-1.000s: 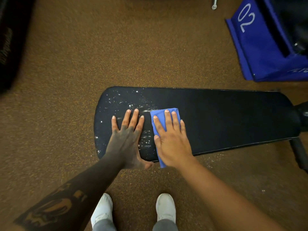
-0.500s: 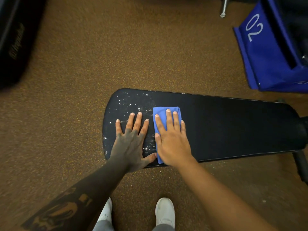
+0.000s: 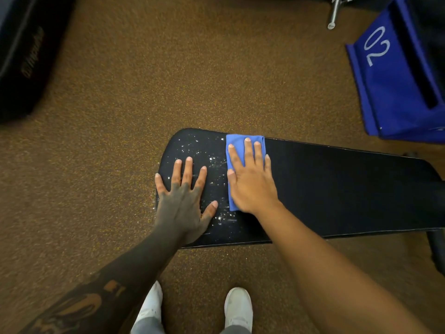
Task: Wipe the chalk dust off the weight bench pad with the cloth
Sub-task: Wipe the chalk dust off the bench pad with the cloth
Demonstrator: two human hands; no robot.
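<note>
A black weight bench pad [image 3: 337, 189] lies across the view, its rounded end to the left. White chalk dust [image 3: 214, 165] speckles that left end. My right hand [image 3: 250, 182] lies flat with fingers spread on a folded blue cloth [image 3: 237, 143], pressing it onto the pad; the cloth reaches the pad's far edge. My left hand [image 3: 185, 201] rests flat and empty on the dusty left end, fingers apart, just left of the cloth. The pad to the right of the cloth looks free of dust.
Brown speckled floor [image 3: 168, 68] surrounds the bench. A blue box marked 02 [image 3: 395, 75] stands at the upper right, a black object [image 3: 21, 56] at the upper left, a metal bar end [image 3: 333, 15] at the top. The bench frame [image 3: 437, 247] and my white shoes [image 3: 238, 307] are nearby.
My right hand has slid the cloth away from me, from the pad's middle to its far edge. My left hand stays pressed on the left end.
</note>
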